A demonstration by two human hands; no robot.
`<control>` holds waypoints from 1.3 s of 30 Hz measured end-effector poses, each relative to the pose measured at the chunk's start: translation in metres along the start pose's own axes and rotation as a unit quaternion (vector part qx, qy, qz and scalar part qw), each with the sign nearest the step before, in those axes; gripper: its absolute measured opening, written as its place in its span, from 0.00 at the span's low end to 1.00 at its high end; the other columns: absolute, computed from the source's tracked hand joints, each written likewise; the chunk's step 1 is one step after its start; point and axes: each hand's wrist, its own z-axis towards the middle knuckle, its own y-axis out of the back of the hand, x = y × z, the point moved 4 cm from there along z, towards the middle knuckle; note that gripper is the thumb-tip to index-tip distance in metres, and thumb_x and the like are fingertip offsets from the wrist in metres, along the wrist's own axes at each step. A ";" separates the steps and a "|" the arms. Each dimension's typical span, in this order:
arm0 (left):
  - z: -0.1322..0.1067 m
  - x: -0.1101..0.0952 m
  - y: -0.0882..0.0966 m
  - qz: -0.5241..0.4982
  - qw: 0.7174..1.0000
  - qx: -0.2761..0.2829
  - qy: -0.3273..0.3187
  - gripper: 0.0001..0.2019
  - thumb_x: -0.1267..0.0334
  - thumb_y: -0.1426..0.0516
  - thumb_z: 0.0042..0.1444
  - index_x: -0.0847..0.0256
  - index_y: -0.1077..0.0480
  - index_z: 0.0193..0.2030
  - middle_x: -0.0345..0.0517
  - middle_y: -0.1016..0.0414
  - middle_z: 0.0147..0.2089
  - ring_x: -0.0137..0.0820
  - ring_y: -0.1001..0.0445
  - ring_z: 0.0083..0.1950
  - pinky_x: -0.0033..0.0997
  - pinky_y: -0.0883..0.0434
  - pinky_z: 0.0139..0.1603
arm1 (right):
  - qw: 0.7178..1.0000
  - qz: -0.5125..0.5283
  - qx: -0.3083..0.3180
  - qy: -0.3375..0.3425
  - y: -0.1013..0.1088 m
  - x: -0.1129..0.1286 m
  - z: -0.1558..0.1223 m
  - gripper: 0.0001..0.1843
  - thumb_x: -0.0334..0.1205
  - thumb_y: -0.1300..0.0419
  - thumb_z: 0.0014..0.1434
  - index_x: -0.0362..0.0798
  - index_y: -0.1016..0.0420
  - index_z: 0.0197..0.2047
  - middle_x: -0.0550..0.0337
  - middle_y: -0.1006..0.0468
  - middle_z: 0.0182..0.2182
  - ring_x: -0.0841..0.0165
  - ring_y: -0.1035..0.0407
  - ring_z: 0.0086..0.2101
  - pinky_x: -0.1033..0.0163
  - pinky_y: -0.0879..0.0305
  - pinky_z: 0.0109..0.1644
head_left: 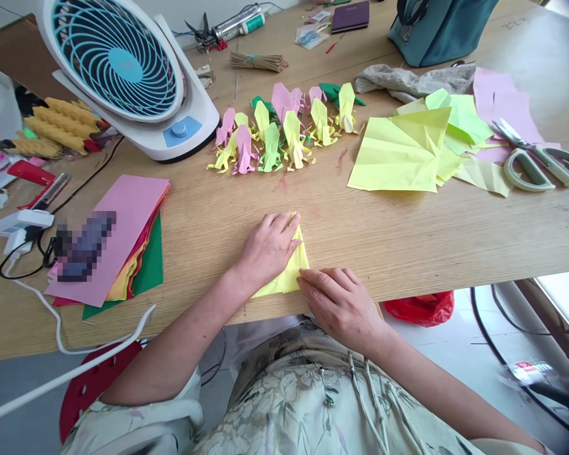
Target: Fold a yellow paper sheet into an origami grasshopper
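Yellow paper [291, 275] at near edge of table [408, 234], partly folded, under both hands. Left hand [268, 249] open, palm flat on top, hides most of it. Right hand [339, 303] open too, fingertips pressing lower right edge. Only container: teal bag [436, 28] at far right, contents can't tell. Row of folded paper figures [279, 133] further back, big creased yellow sheet [401, 155] right of them, scissors [540, 161] beyond. Fan [123, 69] back left. Coloured sheet stack [133, 227] left of hands, well apart.
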 end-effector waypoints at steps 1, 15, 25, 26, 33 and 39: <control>0.000 0.000 0.000 -0.004 1.000 0.002 0.002 0.23 0.60 0.49 0.69 0.70 0.36 0.66 0.58 0.31 0.64 0.44 0.34 0.60 0.44 0.33 0.62 | 1.000 0.005 -0.002 0.008 0.000 0.000 -0.003 0.13 0.31 0.43 0.66 0.40 0.23 0.52 0.48 0.20 0.51 0.62 0.31 0.43 0.55 0.37 0.41; 0.004 -0.008 0.005 -0.009 0.998 0.050 0.028 0.27 0.58 0.45 0.66 0.72 0.38 0.67 0.59 0.34 0.67 0.48 0.37 0.60 0.46 0.31 0.58 | 0.998 0.015 -0.015 0.056 0.000 0.001 -0.026 0.12 0.31 0.41 0.65 0.43 0.22 0.51 0.51 0.20 0.53 0.64 0.30 0.49 0.56 0.35 0.47; -0.002 -0.009 0.000 0.012 0.998 0.056 0.035 0.28 0.57 0.49 0.68 0.69 0.43 0.70 0.58 0.39 0.70 0.49 0.41 0.64 0.48 0.32 0.61 | 0.997 0.027 -0.030 0.073 0.002 -0.001 -0.030 0.17 0.28 0.39 0.63 0.40 0.25 0.55 0.48 0.20 0.54 0.63 0.29 0.50 0.56 0.31 0.48; -0.002 -0.009 0.000 0.010 0.998 0.056 0.035 0.28 0.57 0.49 0.68 0.69 0.44 0.70 0.58 0.39 0.70 0.49 0.41 0.64 0.47 0.32 0.61 | 0.997 0.024 -0.026 0.071 0.001 -0.001 -0.031 0.17 0.29 0.39 0.63 0.41 0.25 0.56 0.48 0.21 0.55 0.63 0.29 0.50 0.56 0.31 0.48; -0.002 -0.010 0.000 0.014 0.998 0.055 0.033 0.28 0.57 0.49 0.68 0.70 0.44 0.71 0.58 0.40 0.71 0.49 0.41 0.64 0.48 0.33 0.62 | 0.998 -0.006 -0.028 0.055 -0.001 0.002 -0.030 0.21 0.32 0.40 0.66 0.47 0.28 0.61 0.51 0.24 0.59 0.62 0.32 0.53 0.57 0.33 0.48; -0.001 -0.010 0.003 0.003 0.998 0.052 0.035 0.27 0.57 0.48 0.68 0.68 0.42 0.70 0.58 0.38 0.70 0.48 0.40 0.63 0.48 0.32 0.62 | 1.000 -0.009 -0.013 0.020 -0.002 0.003 -0.023 0.21 0.36 0.39 0.65 0.42 0.28 0.61 0.47 0.23 0.58 0.59 0.31 0.52 0.55 0.35 0.45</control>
